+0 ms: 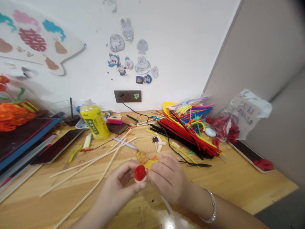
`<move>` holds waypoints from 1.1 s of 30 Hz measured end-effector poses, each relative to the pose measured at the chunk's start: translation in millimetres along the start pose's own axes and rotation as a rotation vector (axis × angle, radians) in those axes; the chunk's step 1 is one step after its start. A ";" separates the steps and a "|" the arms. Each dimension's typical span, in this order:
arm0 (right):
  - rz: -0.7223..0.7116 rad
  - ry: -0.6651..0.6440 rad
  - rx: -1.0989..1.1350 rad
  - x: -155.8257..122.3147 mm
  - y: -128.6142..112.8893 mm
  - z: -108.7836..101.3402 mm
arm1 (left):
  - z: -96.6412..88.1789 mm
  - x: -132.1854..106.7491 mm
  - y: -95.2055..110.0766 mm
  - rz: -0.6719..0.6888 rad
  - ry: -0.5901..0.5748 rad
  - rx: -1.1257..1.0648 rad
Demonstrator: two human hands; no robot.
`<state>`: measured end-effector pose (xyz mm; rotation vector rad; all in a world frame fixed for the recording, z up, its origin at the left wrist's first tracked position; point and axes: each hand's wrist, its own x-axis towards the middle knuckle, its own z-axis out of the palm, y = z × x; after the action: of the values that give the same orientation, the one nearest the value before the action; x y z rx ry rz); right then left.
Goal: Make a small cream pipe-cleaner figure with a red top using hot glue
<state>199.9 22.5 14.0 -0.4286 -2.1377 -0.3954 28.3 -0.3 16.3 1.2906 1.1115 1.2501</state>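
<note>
Red coiled rosette [139,173], tightly wound, its spiral face tilted up and toward the right, on a cream-coloured base. Held in the left grip [118,182], pinched between thumb and curled fingertips. Yellow-orange craft-sheet scrap [150,163], pointed and irregular, sits just beyond the rosette, its lower edge tucked under the fingers of the right grip [166,179]. Crumbly golden tuft [141,157] touches the scrap's left side, above the rosette; material too small to tell

You wear a silver link bracelet [211,206] (bright, and the only worn item showing) on your right wrist [193,194].
</note>
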 end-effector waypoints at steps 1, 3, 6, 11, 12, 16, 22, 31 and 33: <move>0.000 0.004 -0.001 0.0 -0.2 0.0 | -0.2 -0.1 -0.4 0.003 -0.003 0.002; 0.004 0.002 0.001 -0.2 -0.4 0.5 | -0.6 -0.1 -1.0 0.010 -0.010 0.008; 0.017 -0.008 0.008 -0.9 -0.4 2.0 | -0.8 0.2 -0.7 0.015 -0.021 0.005; 0.021 0.008 -0.007 -2.8 -0.9 4.2 | -0.3 0.2 0.5 0.000 -0.010 -0.003; 0.019 0.010 -0.011 -3.1 -1.2 4.3 | -0.5 0.0 0.1 -0.005 -0.014 -0.004; 0.016 0.001 -0.021 -4.5 -2.3 4.0 | -2.4 -0.9 -3.0 -0.005 -0.040 0.002; 0.007 0.017 -0.045 -3.8 -3.4 3.9 | -0.7 -2.4 -4.6 0.001 -0.049 0.015; 0.009 0.030 -0.045 -0.6 -5.2 2.8 | 4.1 -4.0 -2.7 0.021 0.033 -0.001; -0.004 0.026 -0.046 -1.1 -4.9 2.6 | 5.0 -4.5 -1.9 0.033 0.053 -0.032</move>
<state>196.4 19.1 11.0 -0.4433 -2.1074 -0.4506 33.1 -4.9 14.1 1.2629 1.1072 1.3280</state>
